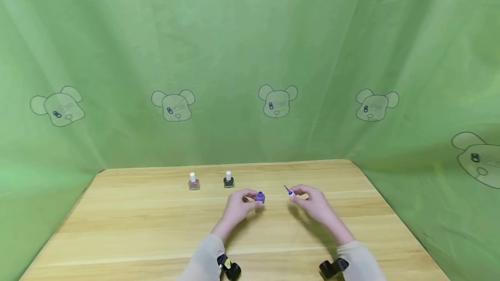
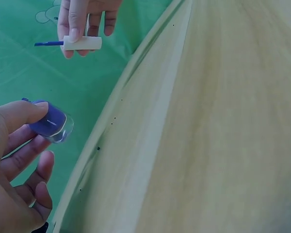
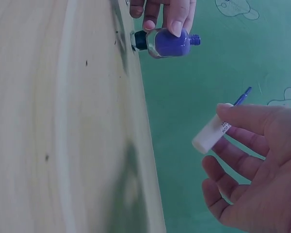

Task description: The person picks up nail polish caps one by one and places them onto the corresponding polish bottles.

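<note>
My left hand [image 1: 239, 206] pinches an uncapped nail polish bottle [image 2: 49, 121] of purple polish between thumb and fingers, above the table. Its threaded neck [image 3: 195, 40] is bare. To the right, my right hand [image 1: 314, 204] pinches the white nail polish cap [image 3: 212, 133], whose purple-coated brush [image 2: 48, 43] points up and toward the left in the head view. Bottle and brush are a short gap apart. In the right wrist view the other fingers of the right hand are loosely bent below the cap.
On the wooden table [image 1: 156, 224] stand two capped nail polish bottles: a mauve bottle [image 1: 194, 184] and a black bottle [image 1: 228, 181], both beyond and left of my hands. A green curtain [image 1: 226, 55] with bear-head drawings hangs behind the table and along its sides.
</note>
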`<state>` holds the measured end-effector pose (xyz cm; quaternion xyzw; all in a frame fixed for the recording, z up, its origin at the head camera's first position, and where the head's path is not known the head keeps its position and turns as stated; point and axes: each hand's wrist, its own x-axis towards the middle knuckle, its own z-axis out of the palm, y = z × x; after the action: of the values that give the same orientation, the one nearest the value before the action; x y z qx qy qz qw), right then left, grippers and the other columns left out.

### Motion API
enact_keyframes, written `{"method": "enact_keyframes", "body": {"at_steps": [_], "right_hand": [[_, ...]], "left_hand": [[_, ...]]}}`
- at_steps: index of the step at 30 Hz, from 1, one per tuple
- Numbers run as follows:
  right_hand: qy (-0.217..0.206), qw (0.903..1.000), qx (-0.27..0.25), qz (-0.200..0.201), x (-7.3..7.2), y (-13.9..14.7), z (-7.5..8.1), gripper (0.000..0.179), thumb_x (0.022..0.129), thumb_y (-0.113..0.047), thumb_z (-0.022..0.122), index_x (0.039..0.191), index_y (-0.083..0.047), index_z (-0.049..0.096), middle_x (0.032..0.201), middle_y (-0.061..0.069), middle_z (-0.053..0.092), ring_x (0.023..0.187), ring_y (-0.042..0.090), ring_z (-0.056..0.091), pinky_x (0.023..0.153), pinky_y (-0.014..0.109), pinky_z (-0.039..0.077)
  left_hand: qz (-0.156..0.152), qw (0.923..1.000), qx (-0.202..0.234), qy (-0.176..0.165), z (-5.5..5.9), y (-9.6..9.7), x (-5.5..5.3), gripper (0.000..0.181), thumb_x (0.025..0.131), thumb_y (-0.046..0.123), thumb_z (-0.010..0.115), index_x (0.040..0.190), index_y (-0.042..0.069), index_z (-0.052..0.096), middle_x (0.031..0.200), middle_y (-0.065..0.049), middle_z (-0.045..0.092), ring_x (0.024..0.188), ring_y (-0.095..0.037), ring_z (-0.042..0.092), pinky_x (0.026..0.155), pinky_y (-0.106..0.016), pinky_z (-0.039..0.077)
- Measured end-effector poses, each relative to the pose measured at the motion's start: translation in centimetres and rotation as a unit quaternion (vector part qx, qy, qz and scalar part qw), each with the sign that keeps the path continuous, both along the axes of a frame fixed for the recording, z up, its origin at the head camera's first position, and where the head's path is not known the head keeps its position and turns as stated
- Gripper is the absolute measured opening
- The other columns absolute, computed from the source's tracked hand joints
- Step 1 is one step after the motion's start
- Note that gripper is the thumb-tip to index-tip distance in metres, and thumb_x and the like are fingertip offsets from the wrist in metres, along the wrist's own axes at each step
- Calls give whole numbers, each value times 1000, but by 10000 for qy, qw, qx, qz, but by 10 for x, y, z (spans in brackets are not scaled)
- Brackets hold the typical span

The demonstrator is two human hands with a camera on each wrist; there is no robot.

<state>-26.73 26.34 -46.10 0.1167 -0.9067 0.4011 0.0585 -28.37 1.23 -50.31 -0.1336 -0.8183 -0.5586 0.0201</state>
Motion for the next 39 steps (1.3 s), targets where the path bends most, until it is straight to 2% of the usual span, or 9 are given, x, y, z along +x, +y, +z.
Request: {"method": "enact_keyframes", "body": {"at_steps": [3,8,11,16,22,25,39], "right_hand": [[131,9999,28,-31,0,-6,1,24,89,-15,69,111,-8,68,104,9,71,97,23,63,79,30,52],[383,9993,-22,20,-1,-15,5,22,87,-13,70,108,-5,69,97,8,70,93,23,63,85,45,53],[459,9989,-15,73,-2,-21,7,22,87,-12,71,108,-5,68,95,7,70,91,24,63,85,48,53],[536,9985,63,75,1,-26,9,21,86,-11,72,106,-6,69,95,7,69,90,22,63,84,44,54],[604,9981,49,143,4,-29,10,22,84,-10,73,105,-5,70,97,7,67,88,16,61,75,21,55],[630,9978,9,181,4,-30,10,21,83,-9,74,103,-6,70,96,7,67,85,13,60,72,16,53],[1027,9940,196,307,7,-32,14,21,78,-9,79,97,-10,69,89,3,69,75,7,58,65,18,52]], "left_hand": [[91,10000,33,10,0,-1,2,31,78,21,80,105,9,72,98,-8,72,71,-11,55,56,-21,46],[134,9999,69,65,5,-2,6,30,79,21,80,105,8,72,100,-8,73,69,-10,55,56,-21,46],[135,9998,56,141,7,-3,8,30,79,20,79,106,8,72,100,-9,73,69,-9,55,57,-21,46],[121,9997,-5,218,8,-3,9,30,79,19,79,106,8,72,100,-9,73,69,-8,55,58,-20,47],[77,9997,-31,221,6,-1,9,29,79,21,79,105,9,72,99,-8,74,67,-8,55,56,-20,47],[82,9998,-26,203,5,-1,9,29,79,21,79,105,9,72,99,-7,74,67,-9,55,55,-20,46],[96,9996,-172,188,7,0,11,29,80,19,79,106,9,71,99,-7,73,68,-9,56,55,-20,48]]}}
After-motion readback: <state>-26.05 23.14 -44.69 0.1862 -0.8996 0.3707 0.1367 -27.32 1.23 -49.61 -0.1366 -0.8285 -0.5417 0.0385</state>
